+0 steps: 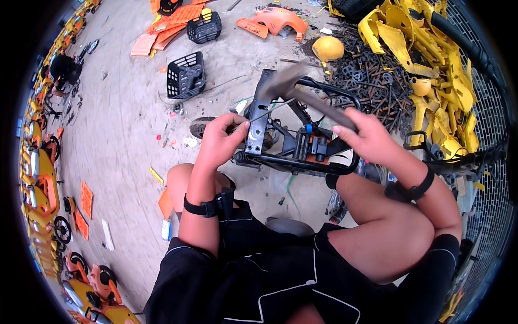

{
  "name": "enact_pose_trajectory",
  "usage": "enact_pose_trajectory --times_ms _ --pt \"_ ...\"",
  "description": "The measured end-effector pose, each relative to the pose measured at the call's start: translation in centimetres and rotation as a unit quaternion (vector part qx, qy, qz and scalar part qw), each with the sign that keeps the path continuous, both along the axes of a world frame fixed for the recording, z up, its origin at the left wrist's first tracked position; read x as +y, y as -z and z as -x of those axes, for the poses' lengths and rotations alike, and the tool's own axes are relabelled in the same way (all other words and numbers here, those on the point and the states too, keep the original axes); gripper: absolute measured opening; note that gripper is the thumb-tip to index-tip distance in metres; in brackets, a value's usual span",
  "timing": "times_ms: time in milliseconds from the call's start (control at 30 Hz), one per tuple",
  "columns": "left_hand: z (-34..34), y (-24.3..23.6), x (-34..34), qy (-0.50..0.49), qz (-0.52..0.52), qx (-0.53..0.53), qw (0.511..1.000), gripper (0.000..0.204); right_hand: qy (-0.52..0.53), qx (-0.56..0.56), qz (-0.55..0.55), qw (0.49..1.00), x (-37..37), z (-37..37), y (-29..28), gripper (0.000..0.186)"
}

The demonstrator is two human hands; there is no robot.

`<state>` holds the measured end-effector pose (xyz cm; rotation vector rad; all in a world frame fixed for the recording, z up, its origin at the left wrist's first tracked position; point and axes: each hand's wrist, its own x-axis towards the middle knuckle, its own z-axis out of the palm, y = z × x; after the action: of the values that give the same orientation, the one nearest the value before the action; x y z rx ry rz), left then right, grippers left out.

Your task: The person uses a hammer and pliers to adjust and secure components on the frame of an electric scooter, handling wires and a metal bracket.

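Note:
In my right hand [369,135] is a hammer [329,109], gripped by its dark handle. Its head is smeared by motion above the far part of a black metal vehicle frame [302,162]. My left hand [224,139] is closed, thumb against fingers, on a thin metal rod [272,111] slanting away to the right, toward the hammer head. That hand is beside a flat black plate with holes [254,135] on the frame's left side. The rod's far tip is hard to make out near the hammer. Inside the frame sit dark mechanical parts with a blue piece [308,128].
The frame stands between my knees. Beyond it lie a heap of dark metal parts [372,81], a yellow round cover [328,48] and a pile of yellow panels [448,97]. Black baskets [186,75] and orange panels [172,19] lie ahead. Someone in black [65,69] crouches far left.

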<state>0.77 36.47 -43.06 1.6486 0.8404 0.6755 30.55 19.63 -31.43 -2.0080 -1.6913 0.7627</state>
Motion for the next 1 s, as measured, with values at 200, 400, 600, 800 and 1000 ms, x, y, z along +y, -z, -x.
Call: enact_pose_trajectory --times_ms 200,400,600,800,1000 --pt "0.3 -0.1 0.0 0.007 -0.007 0.005 1.000 0.014 0.068 0.049 -0.030 0.996 0.2 -0.2 -0.9 0.032" --pt "0.0 0.1 0.4 0.016 0.016 0.000 1.000 0.015 -0.022 -0.070 0.090 0.993 0.5 -0.3 -0.1 0.031" --pt "0.2 0.3 0.4 0.015 0.016 -0.012 1.000 0.013 -0.002 0.037 -0.050 0.998 0.7 -0.2 -0.6 0.029" --pt "0.1 0.1 0.5 0.022 0.033 -0.001 0.999 0.015 -0.058 -0.157 0.022 0.986 0.9 1.1 1.2 0.035" --pt "0.2 0.3 0.5 0.033 0.020 -0.020 0.999 0.015 -0.034 -0.020 -0.008 0.999 1.3 1.3 0.2 0.034"
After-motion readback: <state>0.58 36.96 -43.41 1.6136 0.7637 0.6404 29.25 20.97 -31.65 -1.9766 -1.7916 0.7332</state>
